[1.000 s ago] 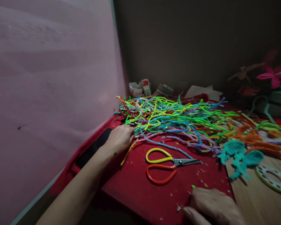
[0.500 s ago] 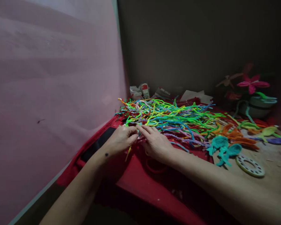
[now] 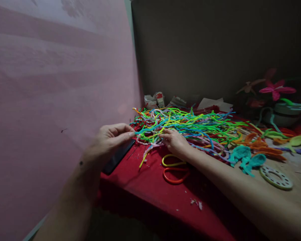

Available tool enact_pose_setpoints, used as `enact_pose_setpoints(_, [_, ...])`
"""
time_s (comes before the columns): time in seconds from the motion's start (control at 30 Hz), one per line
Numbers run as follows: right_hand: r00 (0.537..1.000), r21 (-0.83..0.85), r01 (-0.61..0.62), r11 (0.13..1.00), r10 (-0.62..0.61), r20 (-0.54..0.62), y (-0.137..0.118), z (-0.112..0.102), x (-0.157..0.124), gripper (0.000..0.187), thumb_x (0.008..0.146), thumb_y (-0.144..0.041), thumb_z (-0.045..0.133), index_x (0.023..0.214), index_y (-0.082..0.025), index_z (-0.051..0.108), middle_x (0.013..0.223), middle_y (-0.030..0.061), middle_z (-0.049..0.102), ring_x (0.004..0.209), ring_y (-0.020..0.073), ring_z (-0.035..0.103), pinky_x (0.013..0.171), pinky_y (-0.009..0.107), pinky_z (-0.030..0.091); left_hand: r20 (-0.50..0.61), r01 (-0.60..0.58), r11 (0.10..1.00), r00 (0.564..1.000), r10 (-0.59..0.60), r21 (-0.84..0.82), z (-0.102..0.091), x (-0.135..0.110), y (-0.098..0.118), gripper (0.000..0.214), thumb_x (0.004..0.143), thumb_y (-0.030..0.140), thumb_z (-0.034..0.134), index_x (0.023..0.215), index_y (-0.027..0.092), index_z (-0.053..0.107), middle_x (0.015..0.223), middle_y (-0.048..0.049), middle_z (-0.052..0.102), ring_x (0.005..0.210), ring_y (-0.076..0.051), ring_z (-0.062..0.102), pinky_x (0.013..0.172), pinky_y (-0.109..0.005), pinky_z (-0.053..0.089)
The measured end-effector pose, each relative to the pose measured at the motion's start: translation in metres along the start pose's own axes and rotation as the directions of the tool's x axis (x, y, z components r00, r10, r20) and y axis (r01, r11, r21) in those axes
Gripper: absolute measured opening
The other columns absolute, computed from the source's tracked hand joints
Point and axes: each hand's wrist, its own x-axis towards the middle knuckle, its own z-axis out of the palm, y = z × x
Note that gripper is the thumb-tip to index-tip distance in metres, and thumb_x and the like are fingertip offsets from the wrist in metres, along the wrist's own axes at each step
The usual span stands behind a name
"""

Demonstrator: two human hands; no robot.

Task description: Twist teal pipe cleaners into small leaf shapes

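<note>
My left hand (image 3: 116, 135) pinches the left end of a teal pipe cleaner (image 3: 150, 129) between thumb and fingertips. That strand runs right, into a heap of fuzzy pipe cleaners (image 3: 203, 122) in green, yellow, blue, pink and red. My right hand (image 3: 175, 142) rests at the near side of the heap, fingers curled onto some of its strands. Which strands it grips I cannot make out. Just below it lie two loop handles, one yellow (image 3: 173, 164) and one orange-red (image 3: 175, 180), apparently of scissors. A yellow strand end (image 3: 142, 162) sticks out toward me.
A black phone (image 3: 119, 157) lies by the pink wall (image 3: 52, 100) on the red cloth (image 3: 140, 187). On the right are teal fuzzy shapes (image 3: 240, 155), orange ones (image 3: 263, 149), a ring with holes (image 3: 276, 177) and a flower pot (image 3: 288, 112). Small scraps (image 3: 197, 203) dot the cloth.
My hands were together at the heap's near left edge. They have moved apart: the left outward with the teal pipe cleaner's end, the right onto the heap. The loop handles and phone show more.
</note>
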Motion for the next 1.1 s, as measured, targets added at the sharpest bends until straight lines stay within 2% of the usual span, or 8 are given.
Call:
enact_pose_setpoints(0.1, [0.992, 0.461, -0.034, 0.887, 0.085, -0.09, -0.014, -0.025, -0.016, 0.023, 0.079, -0.02, 0.053, 0.095, -0.019, 0.068, 0.104, 0.0068, 0.065, 0.094, 0.0202, 0.055, 0.084, 0.034, 0.041, 0.081, -0.037, 0.999, 0.996, 0.037, -0.011, 0.024, 0.005, -0.004, 0.019, 0.072, 0.032, 0.058, 0.071, 0.014, 0.058, 0.053, 0.0046, 0.045, 0.046, -0.005, 0.037, 0.043, -0.017, 0.028])
enact_pose_setpoints(0.2, [0.971, 0.896, -0.153, 0.416, 0.234, 0.056, -0.024, -0.047, -0.036, 0.023, 0.078, -0.033, 0.055, 0.092, -0.017, 0.065, 0.087, 0.0042, 0.067, 0.072, 0.0147, 0.058, 0.06, 0.026, 0.045, 0.208, -0.067, 0.997, 0.975, 0.072, -0.029, 0.051, 0.008, -0.002, 0.019, 0.075, 0.032, 0.054, 0.072, 0.013, 0.056, 0.055, 0.0043, 0.045, 0.049, -0.005, 0.038, 0.046, -0.017, 0.03])
enact_pose_setpoints(0.3, [0.888, 0.988, -0.155, -0.017, 0.436, 0.147, -0.019, -0.061, -0.052, 0.019, 0.075, -0.032, 0.059, 0.08, -0.014, 0.062, 0.08, 0.0043, 0.067, 0.056, 0.0098, 0.056, 0.046, 0.02, 0.04, 0.346, -0.106, 0.994, 0.933, 0.098, 0.007, 0.073, 0.011, 0.002, 0.02, 0.077, 0.031, 0.052, 0.07, 0.012, 0.055, 0.056, 0.0043, 0.044, 0.052, -0.006, 0.038, 0.05, -0.018, 0.031])
enact_pose_setpoints(0.4, [0.827, 0.969, -0.13, -0.211, 0.516, 0.223, -0.005, -0.068, -0.064, 0.014, 0.078, -0.024, 0.056, 0.074, -0.012, 0.06, 0.072, 0.0064, 0.067, 0.05, 0.0085, 0.056, 0.042, 0.018, 0.038, 0.484, -0.146, 0.987, 0.869, 0.099, 0.06, 0.088, 0.012, 0.0, 0.021, 0.079, 0.03, 0.048, 0.07, 0.012, 0.054, 0.058, 0.0043, 0.043, 0.054, -0.006, 0.037, 0.051, -0.018, 0.03])
enact_pose_setpoints(0.63, [0.7, 0.892, -0.296, -0.342, 0.557, 0.446, 0.003, -0.06, -0.095, 0.014, 0.083, -0.015, 0.047, 0.083, -0.01, 0.059, 0.05, 0.0034, 0.06, 0.033, 0.0064, 0.045, 0.029, 0.014, 0.028, 0.683, -0.398, 0.876, 0.722, 0.115, 0.274, 0.095, 0.001, -0.023, 0.023, 0.084, 0.03, 0.044, 0.074, 0.014, 0.057, 0.064, 0.0039, 0.046, 0.062, -0.008, 0.04, 0.06, -0.019, 0.032])
enact_pose_setpoints(0.73, [0.685, 0.872, -0.304, -0.384, 0.547, 0.48, 0.0, -0.054, -0.102, 0.014, 0.083, -0.016, 0.047, 0.084, -0.01, 0.06, 0.049, 0.0021, 0.059, 0.031, 0.0059, 0.043, 0.028, 0.014, 0.026, 0.657, -0.419, 0.841, 0.747, 0.105, 0.342, 0.095, -0.006, -0.026, 0.021, 0.085, 0.03, 0.042, 0.074, 0.015, 0.054, 0.064, 0.0041, 0.047, 0.061, -0.008, 0.041, 0.061, -0.02, 0.031])
enact_pose_setpoints(0.93, [0.758, 0.889, -0.279, -0.364, 0.485, 0.436, 0.001, -0.049, -0.106, 0.015, 0.08, -0.022, 0.054, 0.089, -0.012, 0.061, 0.06, 0.0048, 0.064, 0.039, 0.0081, 0.05, 0.033, 0.017, 0.034, 0.64, -0.352, 0.88, 0.765, 0.074, 0.319, 0.089, -0.008, -0.029, 0.024, 0.085, 0.034, 0.041, 0.074, 0.016, 0.053, 0.068, 0.0031, 0.049, 0.065, -0.009, 0.043, 0.062, -0.02, 0.033])
enact_pose_setpoints(1.1, [0.732, 0.883, -0.26, -0.39, 0.517, 0.444, 0.001, -0.048, -0.107, 0.014, 0.081, -0.019, 0.051, 0.087, -0.012, 0.062, 0.068, 0.0072, 0.066, 0.048, 0.0099, 0.056, 0.042, 0.019, 0.041, 0.588, -0.297, 0.894, 0.808, 0.048, 0.335, 0.079, -0.003, -0.034, 0.026, 0.085, 0.034, 0.04, 0.077, 0.014, 0.055, 0.071, 0.0019, 0.05, 0.066, -0.01, 0.044, 0.063, -0.02, 0.034])
